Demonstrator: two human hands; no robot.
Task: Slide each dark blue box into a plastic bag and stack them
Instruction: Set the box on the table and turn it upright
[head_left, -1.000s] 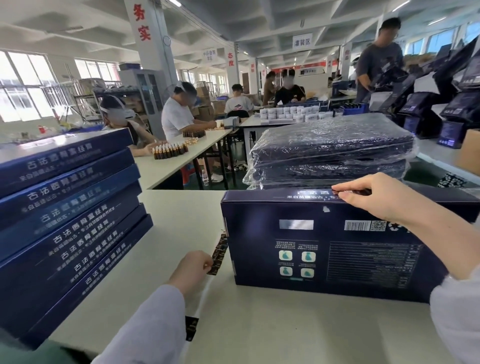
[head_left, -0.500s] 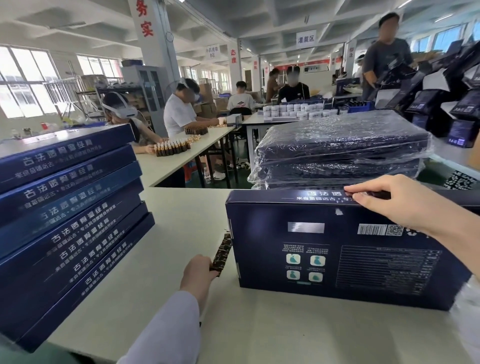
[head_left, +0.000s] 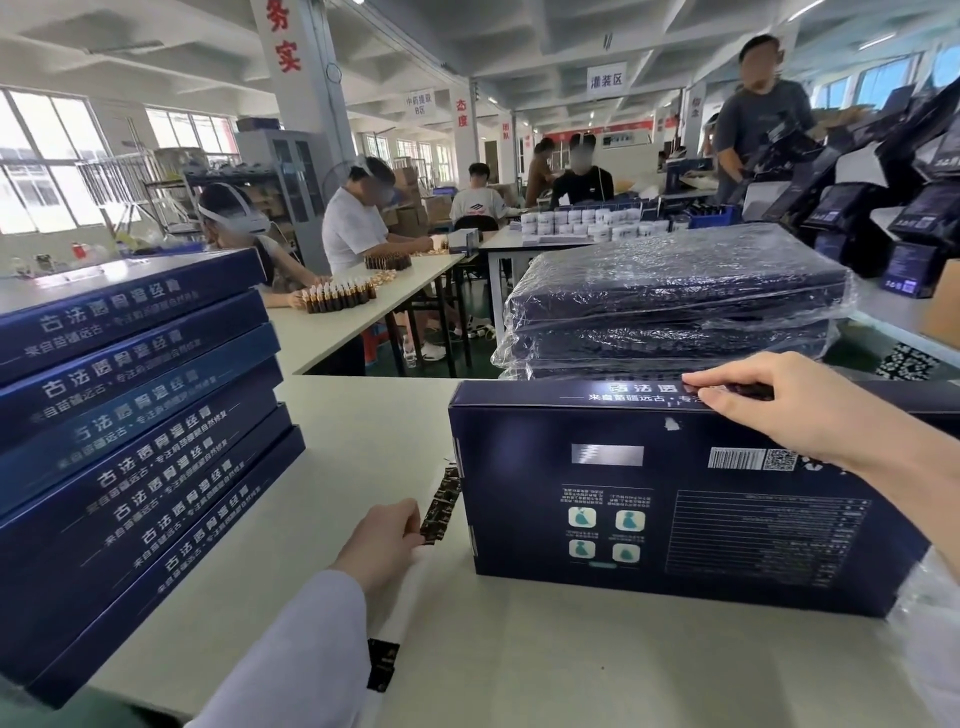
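A dark blue box (head_left: 675, 499) stands on its long edge on the pale table (head_left: 363, 426), its printed back facing me. My right hand (head_left: 774, 400) rests on the box's top edge, fingertips pressing a dark sticker there. My left hand (head_left: 384, 540) pinches a strip of dark stickers (head_left: 440, 506) beside the box's left end. Behind the box lies a stack of bagged boxes (head_left: 675, 296) in crinkled clear plastic. A tall stack of unbagged dark blue boxes (head_left: 135, 447) sits at the left.
Clear plastic (head_left: 924, 613) shows at the box's lower right. A loose dark sticker strip (head_left: 383, 665) lies by my left sleeve. Several people work at tables behind, with small bottles (head_left: 337, 296) and white jars (head_left: 587, 223). Dark packages (head_left: 883, 208) pile up at right.
My left hand with the sticker strip moved slightly forward toward the box's left end. My right hand stays on the top edge. The box has barely shifted.
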